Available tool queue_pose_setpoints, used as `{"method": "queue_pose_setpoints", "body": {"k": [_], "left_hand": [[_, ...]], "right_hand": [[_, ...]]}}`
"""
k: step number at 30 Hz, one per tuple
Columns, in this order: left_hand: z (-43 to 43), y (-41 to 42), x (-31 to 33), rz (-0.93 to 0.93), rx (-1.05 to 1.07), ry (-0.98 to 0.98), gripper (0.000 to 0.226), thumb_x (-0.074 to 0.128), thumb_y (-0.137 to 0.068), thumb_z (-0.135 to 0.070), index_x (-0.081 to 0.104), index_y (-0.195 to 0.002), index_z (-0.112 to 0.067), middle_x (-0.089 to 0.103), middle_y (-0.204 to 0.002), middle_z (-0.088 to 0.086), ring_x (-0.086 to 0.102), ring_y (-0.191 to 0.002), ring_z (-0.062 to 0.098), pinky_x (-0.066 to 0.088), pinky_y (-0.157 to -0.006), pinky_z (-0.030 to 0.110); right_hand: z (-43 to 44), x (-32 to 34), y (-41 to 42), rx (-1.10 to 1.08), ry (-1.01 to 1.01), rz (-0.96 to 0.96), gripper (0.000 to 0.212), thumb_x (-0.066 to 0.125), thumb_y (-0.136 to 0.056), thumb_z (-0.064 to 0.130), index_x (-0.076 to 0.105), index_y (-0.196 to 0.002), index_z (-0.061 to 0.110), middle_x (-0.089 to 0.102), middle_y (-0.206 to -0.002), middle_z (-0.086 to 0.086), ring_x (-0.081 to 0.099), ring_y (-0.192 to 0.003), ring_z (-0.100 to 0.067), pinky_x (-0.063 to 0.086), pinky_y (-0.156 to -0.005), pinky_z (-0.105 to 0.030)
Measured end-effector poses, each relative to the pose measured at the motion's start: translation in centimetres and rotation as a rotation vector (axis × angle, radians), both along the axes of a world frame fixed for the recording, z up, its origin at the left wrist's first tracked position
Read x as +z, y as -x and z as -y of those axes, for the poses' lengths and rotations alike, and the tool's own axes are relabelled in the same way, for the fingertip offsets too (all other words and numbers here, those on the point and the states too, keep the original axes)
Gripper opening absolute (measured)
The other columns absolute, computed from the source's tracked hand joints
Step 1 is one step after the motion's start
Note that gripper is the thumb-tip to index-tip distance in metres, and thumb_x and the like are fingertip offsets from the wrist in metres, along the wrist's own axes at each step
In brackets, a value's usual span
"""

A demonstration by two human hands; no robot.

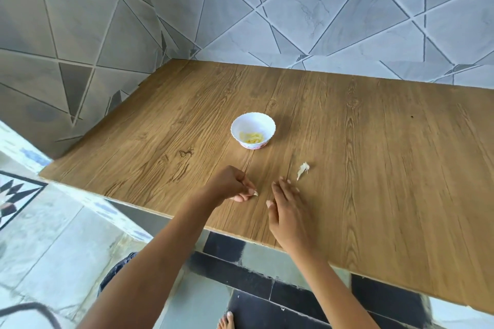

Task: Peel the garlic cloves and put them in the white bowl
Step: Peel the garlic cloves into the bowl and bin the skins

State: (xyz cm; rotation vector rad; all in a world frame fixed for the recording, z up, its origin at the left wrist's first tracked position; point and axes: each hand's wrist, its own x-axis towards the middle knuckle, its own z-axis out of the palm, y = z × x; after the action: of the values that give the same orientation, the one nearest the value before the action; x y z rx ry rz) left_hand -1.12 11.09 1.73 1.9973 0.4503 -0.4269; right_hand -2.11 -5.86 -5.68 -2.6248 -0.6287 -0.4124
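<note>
A small white bowl point(253, 133) with a scalloped rim stands near the middle of the wooden table point(374, 168); pale yellow peeled garlic cloves point(251, 137) lie in its bottom. My left hand point(232, 184) is curled just above the table near the front edge and pinches a tiny pale bit, a clove or a scrap of skin point(255, 193), at its fingertips. My right hand point(287, 211) hovers beside it with straight fingers and holds nothing. A white piece of garlic skin point(303, 169) lies on the table right of the hands.
Grey tiled walls close the table at the back and left. The table's front edge runs diagonally under my forearms. Below it are a tiled floor, my bare foot point(226, 322) and a dark curved bar point(32, 311) at bottom left.
</note>
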Motion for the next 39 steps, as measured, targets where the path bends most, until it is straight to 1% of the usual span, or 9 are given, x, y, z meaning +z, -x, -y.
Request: {"method": "queue_pose_setpoints", "body": {"k": [5,9,14,21,23,28,31,37,39], "left_hand": [[0.9,0.0,0.0,0.071,-0.037,-0.136,0.003,0.067,-0.080,0.005,0.066,-0.077,0.004,0.063,-0.060,0.006,0.058,-0.054,0.012,0.049,-0.050,0.014],[0.1,0.6,-0.3,0.106,-0.010,0.026,0.010,0.069,-0.080,0.004,0.067,-0.089,0.010,0.066,-0.065,0.006,0.063,-0.057,0.009,0.054,-0.058,0.017],[-0.4,1.2,-0.7,0.145,0.009,0.274,0.015,0.066,-0.086,-0.003,0.068,-0.100,0.003,0.070,-0.082,0.009,0.068,-0.073,0.011,0.056,-0.069,0.019],[-0.9,0.6,-0.4,0.207,0.000,0.330,0.015,0.065,-0.087,-0.004,0.066,-0.099,0.005,0.069,-0.080,0.010,0.068,-0.068,0.007,0.054,-0.063,0.017],[-0.8,0.5,-0.4,0.229,-0.014,0.276,0.009,0.066,-0.086,-0.006,0.067,-0.092,0.001,0.068,-0.075,0.008,0.066,-0.064,0.006,0.054,-0.061,0.016],[-0.7,0.2,-0.3,0.205,-0.037,0.281,0.011,0.065,-0.088,-0.011,0.065,-0.079,-0.005,0.066,-0.069,0.008,0.065,-0.058,0.007,0.053,-0.057,0.017],[-1.0,0.1,-0.4,0.161,-0.021,0.380,0.016,0.065,-0.088,-0.014,0.063,-0.080,0.000,0.065,-0.068,0.006,0.067,-0.059,0.008,0.055,-0.059,0.018],[-1.7,-0.1,-0.7,0.272,-0.085,0.354,0.007,0.065,-0.087,-0.010,0.064,-0.084,-0.004,0.067,-0.074,0.007,0.066,-0.071,0.014,0.055,-0.066,0.020],[-1.9,-0.2,-0.7,0.371,-0.141,0.285,0.005,0.066,-0.087,-0.008,0.065,-0.085,-0.003,0.066,-0.076,0.008,0.064,-0.071,0.013,0.055,-0.069,0.022]], "right_hand": [[0.0,0.2,0.0,0.024,-0.036,-0.025,0.044,0.039,-0.088,0.026,0.067,-0.113,0.003,0.063,-0.123,-0.014,0.059,-0.116,-0.029,0.047,-0.096,-0.044],[0.2,0.6,-0.1,0.093,-0.257,-0.099,0.026,0.065,-0.086,0.012,0.067,-0.111,0.007,0.065,-0.116,-0.007,0.061,-0.108,-0.025,0.053,-0.088,-0.042],[-1.2,2.9,-0.8,0.095,-0.572,-0.484,0.020,0.064,-0.089,0.018,0.070,-0.107,0.010,0.069,-0.089,0.006,0.061,-0.075,0.002,0.047,-0.068,-0.010],[-1.6,4.6,-2.1,0.063,-0.773,-0.798,0.011,0.062,-0.090,0.015,0.066,-0.080,0.017,0.066,-0.072,0.003,0.056,-0.059,-0.004,0.040,-0.051,-0.010],[-1.7,4.2,-2.4,0.055,-0.658,-0.717,0.012,0.060,-0.092,0.016,0.064,-0.080,0.014,0.062,-0.071,0.007,0.054,-0.063,-0.004,0.041,-0.056,-0.014],[-2.0,2.3,-2.5,0.171,-0.362,0.039,0.015,0.057,-0.082,-0.007,0.052,-0.075,0.006,0.056,-0.072,0.003,0.052,-0.062,-0.014,0.041,-0.054,-0.025],[-2.2,1.9,-2.7,0.146,-0.303,0.161,0.012,0.048,-0.082,-0.001,0.050,-0.075,0.008,0.053,-0.071,0.002,0.050,-0.059,-0.015,0.040,-0.051,-0.025],[-2.9,5.2,-2.3,-0.058,-0.924,-0.994,0.017,0.054,-0.095,0.012,0.064,-0.084,0.004,0.058,-0.067,0.000,0.052,-0.057,-0.007,0.045,-0.052,-0.015],[-2.8,5.9,-2.7,-0.117,-1.050,-1.186,0.017,0.054,-0.095,0.011,0.064,-0.082,0.004,0.056,-0.064,-0.001,0.049,-0.054,-0.007,0.043,-0.048,-0.015]]}}
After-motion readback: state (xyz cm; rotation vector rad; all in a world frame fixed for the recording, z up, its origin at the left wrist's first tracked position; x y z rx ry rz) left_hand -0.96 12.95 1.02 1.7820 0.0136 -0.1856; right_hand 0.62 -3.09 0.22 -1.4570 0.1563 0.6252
